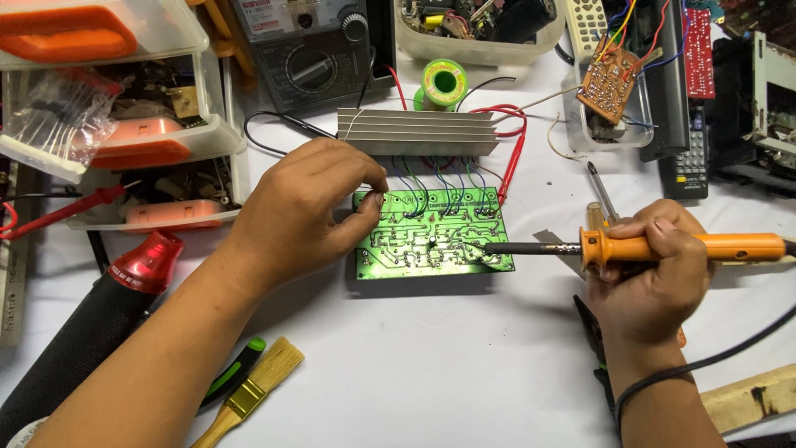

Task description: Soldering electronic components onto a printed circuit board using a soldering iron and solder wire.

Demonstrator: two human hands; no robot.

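Observation:
A green circuit board [431, 236] lies solder side up on the white table, wired to a ribbed aluminium heat sink [414, 133] behind it. My left hand [307, 211] rests at the board's left edge, fingers pinched together near its top left corner; whether they hold something thin I cannot tell. My right hand [651, 274] grips the orange handle of a soldering iron [663, 246]. Its dark tip lies over the board's right part, touching a joint.
A multimeter [311, 50] and a green solder spool [441, 83] stand behind the heat sink. Clear drawers [124, 124] stand at the left. A red-and-black tool [99, 315], a paint brush [253, 390], a screwdriver [603, 192], remotes [688, 158] and a brown circuit board [609, 79] surround the work.

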